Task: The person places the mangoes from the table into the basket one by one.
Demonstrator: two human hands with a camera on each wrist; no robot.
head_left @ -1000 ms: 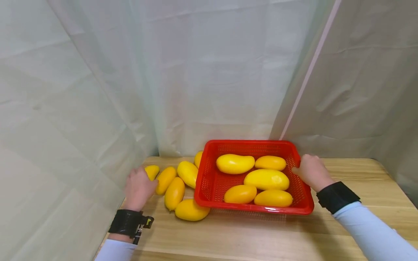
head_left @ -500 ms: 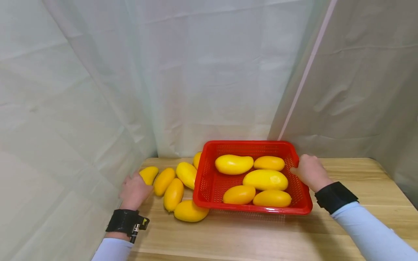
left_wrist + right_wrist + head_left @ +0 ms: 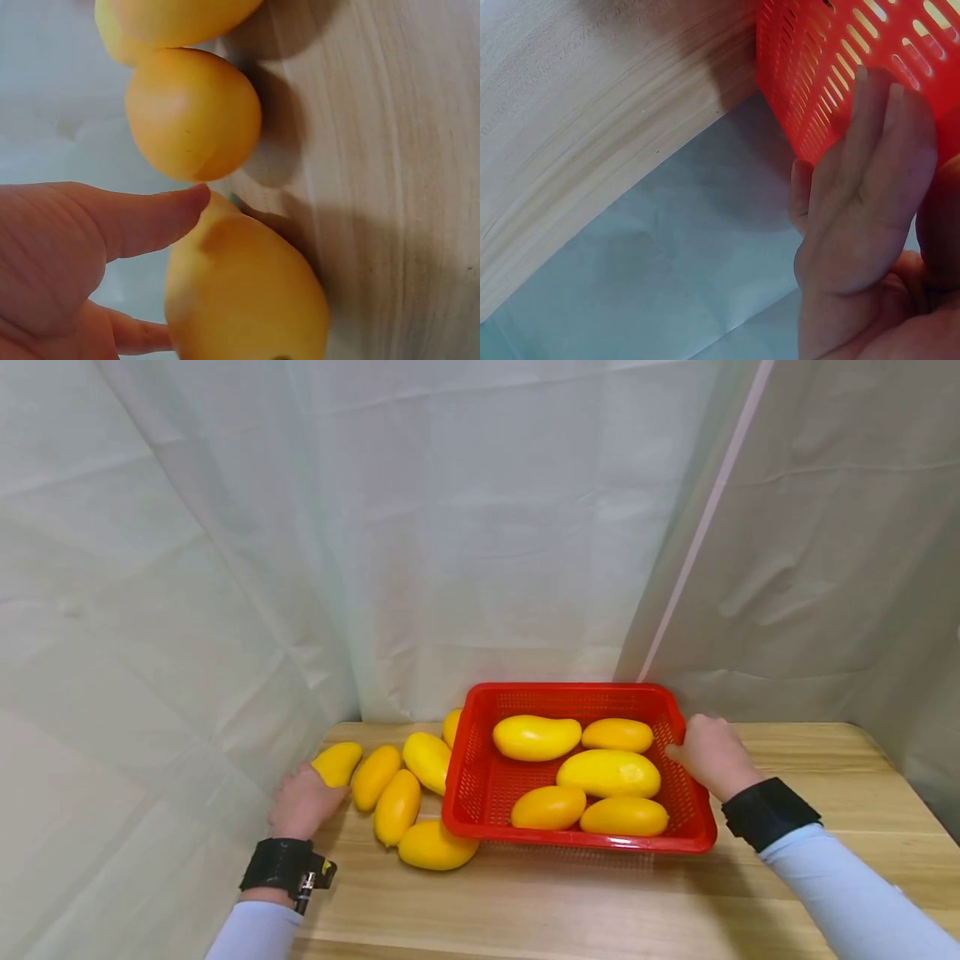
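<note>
A red slotted basket (image 3: 573, 842) stands on the wooden table and holds several yellow mangoes (image 3: 609, 773). My right hand (image 3: 699, 748) grips its right wall near the far corner. In the right wrist view the fingers (image 3: 877, 150) lie flat against the outside of the basket (image 3: 817, 67). Several loose mangoes lie left of the basket. My left hand (image 3: 313, 783) rests by the leftmost mango (image 3: 336, 762). In the left wrist view my straight thumb (image 3: 135, 217) touches the end of that mango (image 3: 247, 292), and another mango (image 3: 191, 112) lies just beyond.
White cloth sheets (image 3: 187, 610) hang close behind and on both sides of the table (image 3: 525, 902); the left sheet hangs right beside the loose mangoes. One loose mango (image 3: 437, 846) lies against the basket's front left corner. Bare wood shows in front of the basket.
My left hand has drawn back toward me, uncovering more of the leftmost mango. The right hand has stayed on the basket, and the basket has not visibly moved.
</note>
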